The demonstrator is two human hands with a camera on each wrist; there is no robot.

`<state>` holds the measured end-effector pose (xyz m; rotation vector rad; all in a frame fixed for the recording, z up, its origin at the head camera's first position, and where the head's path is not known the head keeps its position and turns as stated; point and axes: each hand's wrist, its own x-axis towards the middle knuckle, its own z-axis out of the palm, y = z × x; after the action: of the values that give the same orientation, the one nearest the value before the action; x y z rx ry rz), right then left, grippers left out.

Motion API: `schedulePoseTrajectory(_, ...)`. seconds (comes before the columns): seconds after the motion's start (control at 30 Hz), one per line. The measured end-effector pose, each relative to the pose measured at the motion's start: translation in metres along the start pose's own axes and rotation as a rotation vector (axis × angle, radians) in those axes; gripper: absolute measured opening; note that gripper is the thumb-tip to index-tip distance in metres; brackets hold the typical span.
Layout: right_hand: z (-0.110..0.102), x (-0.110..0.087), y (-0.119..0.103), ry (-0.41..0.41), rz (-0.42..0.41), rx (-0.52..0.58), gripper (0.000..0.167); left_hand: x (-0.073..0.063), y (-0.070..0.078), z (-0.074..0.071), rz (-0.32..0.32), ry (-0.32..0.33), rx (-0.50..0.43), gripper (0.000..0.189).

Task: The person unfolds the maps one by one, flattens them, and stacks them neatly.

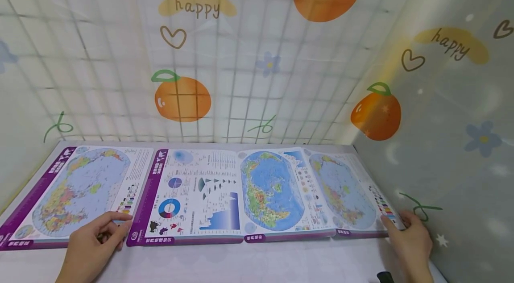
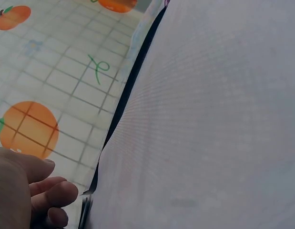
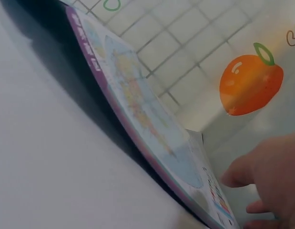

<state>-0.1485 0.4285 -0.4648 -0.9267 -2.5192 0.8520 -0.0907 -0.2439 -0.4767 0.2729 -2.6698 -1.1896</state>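
Observation:
A fold-out world map (image 1: 271,193) lies spread across the table in three visible panels: charts at left, then a terrain map, then a paler map. Its right end tilts up along the curtain. At its purple left edge is my left hand (image 1: 94,243), thumb and index finger pinched together there, the other fingers curled underneath. My right hand (image 1: 409,240) grips the far right edge, thumb over the printed face and fingers behind. In the right wrist view that thumb (image 3: 238,176) meets the map's edge (image 3: 152,119). A second world map (image 1: 80,189) lies flat at the left.
A wire grid covered by a curtain (image 1: 241,73) printed with oranges rises behind the maps. The curtain (image 1: 462,162) also closes in the right side. A dark object (image 1: 384,276) shows at the bottom edge, on the white tabletop (image 1: 281,260).

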Motion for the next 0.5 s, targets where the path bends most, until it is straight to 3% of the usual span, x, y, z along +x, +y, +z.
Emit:
schedulePoseTrajectory(0.17,-0.001,-0.003,-0.005,0.011,-0.051,-0.036,0.067,0.000,0.001,0.001,-0.005,0.038,0.000,0.021)
schedulePoseTrajectory(0.5,0.004,-0.017,-0.023,-0.010,-0.200,-0.068,0.063,-0.001,0.000,0.001,0.059,0.102,0.022,0.017)
